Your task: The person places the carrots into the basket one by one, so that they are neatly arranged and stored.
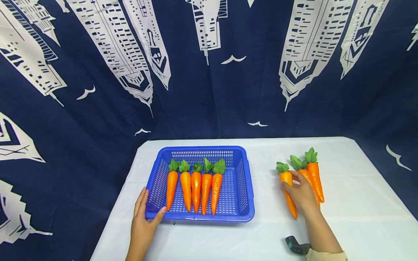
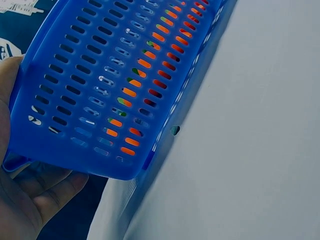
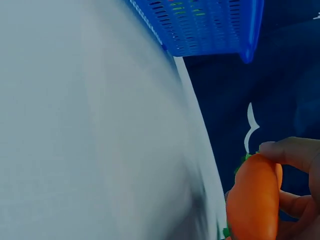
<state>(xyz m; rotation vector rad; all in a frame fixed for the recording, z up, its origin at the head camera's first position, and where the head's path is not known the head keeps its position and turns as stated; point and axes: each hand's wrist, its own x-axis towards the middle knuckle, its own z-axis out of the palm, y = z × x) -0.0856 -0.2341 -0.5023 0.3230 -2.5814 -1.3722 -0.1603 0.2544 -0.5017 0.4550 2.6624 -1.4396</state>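
A blue plastic basket (image 1: 241,188) stands on the left half of the table with several orange carrots (image 1: 196,188) in a row inside, leaves toward the back. My left hand (image 1: 143,221) rests at its front left corner, thumb over the front rim and fingers along the left side. On the right, my right hand (image 1: 302,192) pinches a carrot (image 1: 286,177) near its leafy top; the right wrist view shows thumb and fingers on this carrot (image 3: 255,200). Two more carrots (image 1: 315,177) lie beside that hand, one partly hidden behind it.
A white cloth covers the table (image 1: 359,203). Behind hangs a dark blue curtain (image 1: 212,101) printed with white buildings and birds. A small black device (image 1: 297,246) shows at my right wrist, by the sleeve (image 1: 326,256).
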